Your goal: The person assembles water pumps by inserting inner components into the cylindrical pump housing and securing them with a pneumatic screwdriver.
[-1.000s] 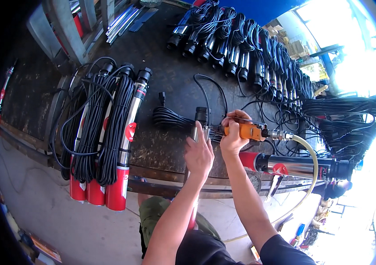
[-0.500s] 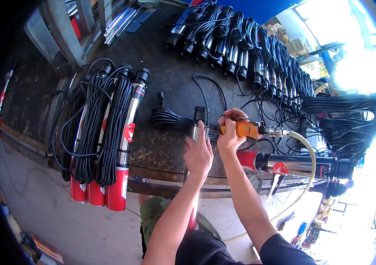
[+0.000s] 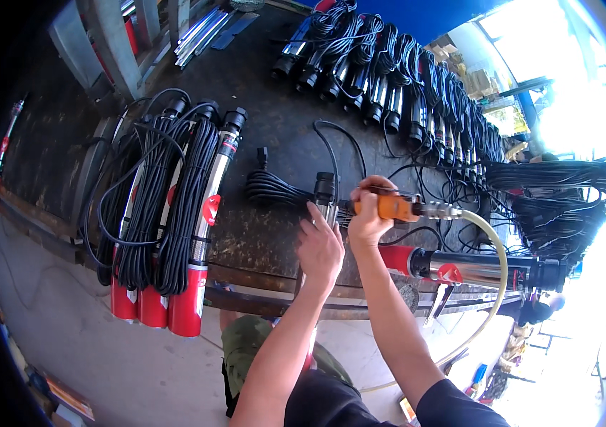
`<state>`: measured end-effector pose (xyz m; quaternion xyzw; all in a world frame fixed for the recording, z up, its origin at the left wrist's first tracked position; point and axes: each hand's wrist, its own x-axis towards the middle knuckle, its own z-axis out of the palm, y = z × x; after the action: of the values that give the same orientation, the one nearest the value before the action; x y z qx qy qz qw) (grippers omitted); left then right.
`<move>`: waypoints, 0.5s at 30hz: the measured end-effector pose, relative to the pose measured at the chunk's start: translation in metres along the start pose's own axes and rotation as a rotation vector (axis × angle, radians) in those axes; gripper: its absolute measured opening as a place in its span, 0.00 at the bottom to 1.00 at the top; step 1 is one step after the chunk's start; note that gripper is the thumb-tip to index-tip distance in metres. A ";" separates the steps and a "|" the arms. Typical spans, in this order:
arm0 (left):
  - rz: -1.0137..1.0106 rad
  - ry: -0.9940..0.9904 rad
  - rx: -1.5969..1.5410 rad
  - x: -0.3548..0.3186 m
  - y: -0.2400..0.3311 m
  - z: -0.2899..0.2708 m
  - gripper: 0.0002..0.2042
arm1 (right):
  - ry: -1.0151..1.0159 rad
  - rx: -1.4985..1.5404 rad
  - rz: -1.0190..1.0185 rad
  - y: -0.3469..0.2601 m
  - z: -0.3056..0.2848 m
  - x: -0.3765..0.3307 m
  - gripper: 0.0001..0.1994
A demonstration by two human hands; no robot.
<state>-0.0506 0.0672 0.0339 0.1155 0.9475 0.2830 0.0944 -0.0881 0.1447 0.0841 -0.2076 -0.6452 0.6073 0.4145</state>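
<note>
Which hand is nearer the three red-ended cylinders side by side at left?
Left. The left hand, on a silver cylinder, is right of the red-ended cylinders, across a gap; the right hand, gripping the orange tool, is farther right.

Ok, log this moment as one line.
Left grip: on steel tube | right grip: holding orange tool, pale hose attached | table, left: three red-ended tubes, coiled cables | table, far side: row of cabled tubes

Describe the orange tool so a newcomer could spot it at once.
Find the dark workbench, where two bare forearms reach over its near edge. The right hand grips the tool, with a pale hose attached at its right end. Its orange body stands out from the black cables and silver-and-red tube nearby.
</note>
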 end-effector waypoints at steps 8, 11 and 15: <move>-0.012 0.067 0.030 -0.002 0.000 0.008 0.37 | -0.089 -0.027 0.010 0.003 -0.006 -0.005 0.08; -0.020 0.074 0.041 -0.002 0.001 0.012 0.36 | -0.195 -0.030 -0.009 0.010 -0.007 -0.005 0.09; -0.017 0.080 0.056 -0.001 0.001 0.011 0.36 | -0.203 -0.004 -0.017 0.015 -0.006 -0.004 0.09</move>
<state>-0.0467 0.0728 0.0257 0.0988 0.9589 0.2601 0.0554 -0.0848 0.1476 0.0686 -0.1405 -0.6867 0.6205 0.3517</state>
